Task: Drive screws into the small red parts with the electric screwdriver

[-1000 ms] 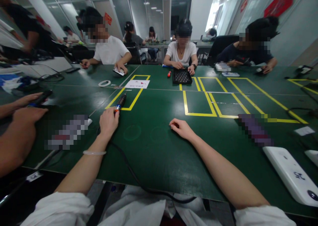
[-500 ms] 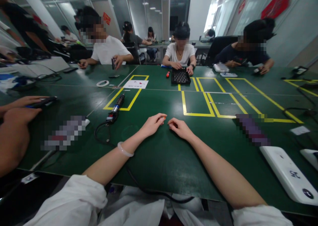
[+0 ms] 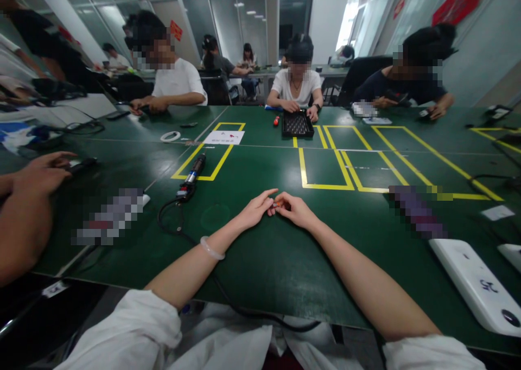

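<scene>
Both hands meet above the green table (image 3: 260,272) in the middle of the head view. My left hand (image 3: 257,208) pinches a small orange piece (image 3: 278,204), too small to identify, with its index finger stretched out beyond it. From the other side, my right hand (image 3: 296,210) has its bent fingertips closed on the same piece. Fingers cover most of it. Left of my left hand lies a black and silver electric screwdriver (image 3: 195,172), its black cable running toward me past my left wrist.
Yellow tape outlines (image 3: 328,186) mark the table. A white power bank (image 3: 474,283) lies at right. White paper (image 3: 225,137) lies beyond the screwdriver. Across the table, a person works over a black tray (image 3: 298,128) beside a small red object (image 3: 276,121). A co-worker's hands (image 3: 44,172) are at left.
My right hand has come in against my left hand, its fingertips now on the orange piece. Across the table at left, the person in white has lowered a raised hand.
</scene>
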The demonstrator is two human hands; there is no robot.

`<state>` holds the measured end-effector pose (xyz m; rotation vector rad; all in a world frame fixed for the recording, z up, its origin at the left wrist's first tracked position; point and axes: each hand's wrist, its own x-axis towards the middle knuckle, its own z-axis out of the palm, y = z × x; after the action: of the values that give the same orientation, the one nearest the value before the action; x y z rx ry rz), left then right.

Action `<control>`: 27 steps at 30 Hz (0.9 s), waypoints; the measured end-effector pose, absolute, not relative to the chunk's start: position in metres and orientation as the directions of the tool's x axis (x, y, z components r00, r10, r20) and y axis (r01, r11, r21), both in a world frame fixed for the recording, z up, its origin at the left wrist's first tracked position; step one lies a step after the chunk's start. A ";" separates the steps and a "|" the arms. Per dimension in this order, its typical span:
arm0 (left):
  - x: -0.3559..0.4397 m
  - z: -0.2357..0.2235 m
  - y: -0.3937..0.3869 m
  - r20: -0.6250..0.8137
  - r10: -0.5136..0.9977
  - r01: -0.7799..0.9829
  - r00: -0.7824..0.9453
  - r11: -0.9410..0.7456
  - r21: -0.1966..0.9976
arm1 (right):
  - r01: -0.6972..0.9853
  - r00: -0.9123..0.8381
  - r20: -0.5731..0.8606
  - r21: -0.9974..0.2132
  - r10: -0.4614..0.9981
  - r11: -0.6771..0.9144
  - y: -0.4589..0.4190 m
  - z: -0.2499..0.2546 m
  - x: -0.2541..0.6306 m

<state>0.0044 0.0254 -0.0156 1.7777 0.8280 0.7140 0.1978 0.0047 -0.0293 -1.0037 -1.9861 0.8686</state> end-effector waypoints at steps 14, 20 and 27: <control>0.001 -0.008 0.022 0.144 0.815 0.305 0.561 -0.366 0.879 | 0.454 -0.343 0.302 -0.776 0.890 0.438 0.008 -0.034 0.199; -0.002 -0.012 0.026 0.125 0.829 0.328 0.545 -0.348 0.878 | 0.378 -0.345 0.322 -0.813 0.882 0.444 0.004 -0.027 0.198; -0.001 -0.007 0.019 0.150 0.815 0.330 0.560 -0.385 0.862 | 0.327 -0.328 0.254 -0.873 0.910 0.362 0.006 -0.030 0.200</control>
<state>-0.0006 0.0192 -0.0066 1.9578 0.9225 0.7328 0.1998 0.0063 -0.0303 -1.0820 -1.8417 0.9410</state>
